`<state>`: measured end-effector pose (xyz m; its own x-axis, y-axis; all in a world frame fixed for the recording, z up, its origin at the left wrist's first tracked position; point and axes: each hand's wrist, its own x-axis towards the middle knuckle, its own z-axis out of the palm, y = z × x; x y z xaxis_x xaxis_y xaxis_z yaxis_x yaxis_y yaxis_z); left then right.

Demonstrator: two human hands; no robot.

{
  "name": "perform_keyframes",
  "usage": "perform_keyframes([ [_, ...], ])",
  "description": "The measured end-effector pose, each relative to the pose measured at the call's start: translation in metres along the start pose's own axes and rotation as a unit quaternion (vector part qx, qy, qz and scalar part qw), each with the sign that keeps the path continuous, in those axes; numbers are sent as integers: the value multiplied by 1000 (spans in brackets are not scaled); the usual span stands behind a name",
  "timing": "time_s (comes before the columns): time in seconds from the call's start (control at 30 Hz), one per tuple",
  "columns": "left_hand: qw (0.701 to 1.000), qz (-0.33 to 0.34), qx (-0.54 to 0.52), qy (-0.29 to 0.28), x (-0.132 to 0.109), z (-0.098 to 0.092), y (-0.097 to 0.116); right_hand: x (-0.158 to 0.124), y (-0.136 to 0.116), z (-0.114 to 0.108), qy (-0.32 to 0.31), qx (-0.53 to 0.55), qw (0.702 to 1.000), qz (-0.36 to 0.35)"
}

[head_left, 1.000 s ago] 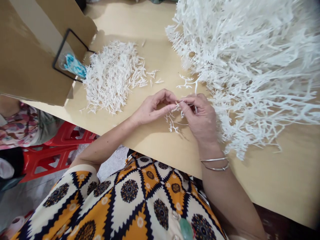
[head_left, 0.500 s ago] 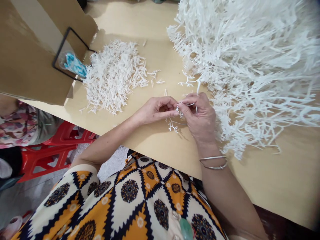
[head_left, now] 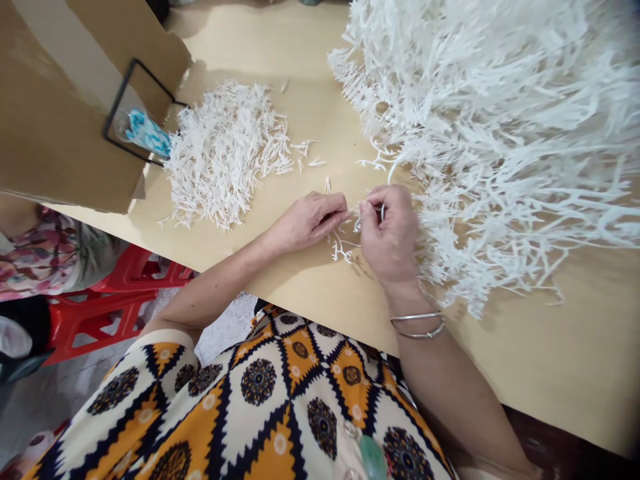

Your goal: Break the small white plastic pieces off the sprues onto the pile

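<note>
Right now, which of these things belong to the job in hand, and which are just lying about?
Seemingly in the job:
white branching piece in the right hand
left hand
large white pile
small white pile

Apparently just lying about:
cardboard
black wire frame
blue-and-white bundle
red stools

This is looking like a workshop: a table (head_left: 550, 360) is bearing a large pile (head_left: 500, 133) of white sprigs, upper right, and a small pile (head_left: 230, 153), upper left; a box (head_left: 65, 120), stools (head_left: 95, 323) and another person (head_left: 40, 257) are lining the left edge.
</note>
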<state>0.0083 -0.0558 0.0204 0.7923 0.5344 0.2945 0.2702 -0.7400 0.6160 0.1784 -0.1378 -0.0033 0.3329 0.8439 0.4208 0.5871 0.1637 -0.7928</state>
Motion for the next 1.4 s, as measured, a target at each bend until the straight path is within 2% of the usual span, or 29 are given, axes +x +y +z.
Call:
perform_keyframes([
  [0.13, 997, -10, -71, -42, -5, -5, 7, 5, 13, 0, 55, -39, 998, 10],
  [0.2, 993, -29, -110, -34, -8, -4, 7, 8, 20, -4, 77, -34, 996, 23],
  [0.23, 992, -44, -115, -4, -8, -4, 5, 9, 22, -6, 76, -23, 997, 27],
  [0.3, 986, -86, -83, 115, -8, -3, -4, 9, 23, -10, 61, 8, 998, 34],
  [0.37, 956, -121, -10, 268, -5, -3, -18, 9, 21, -12, 52, 36, 997, 44],
  [0.4, 936, -126, 31, 326, -5, -3, -24, 9, 20, -13, 51, 48, 996, 49],
  [0.43, 922, -122, 68, 361, -4, -4, -29, 8, 18, -13, 49, 57, 996, 53],
  [0.47, 916, -113, 93, 373, -4, -5, -31, 8, 17, -13, 48, 62, 995, 55],
  [0.53, 931, -83, 110, 338, -4, -5, -28, 8, 12, -13, 44, 62, 996, 52],
  [0.67, 982, -15, 106, 155, -5, 0, -6, 7, 2, -14, 24, 54, 998, 37],
  [0.77, 992, 5, 113, 58, -4, 5, 1, 6, -1, -14, 13, 56, 998, 33],
  [0.97, 994, -20, 105, 28, -3, 5, -3, 6, 5, -13, 22, 59, 997, 33],
  [1.2, 999, 5, 41, -33, -1, 0, 2, 5, 7, 0, 37, -18, 999, 7],
  [1.4, 999, 21, 23, -41, -1, -2, 5, 4, 7, 7, 31, -56, 998, 22],
])
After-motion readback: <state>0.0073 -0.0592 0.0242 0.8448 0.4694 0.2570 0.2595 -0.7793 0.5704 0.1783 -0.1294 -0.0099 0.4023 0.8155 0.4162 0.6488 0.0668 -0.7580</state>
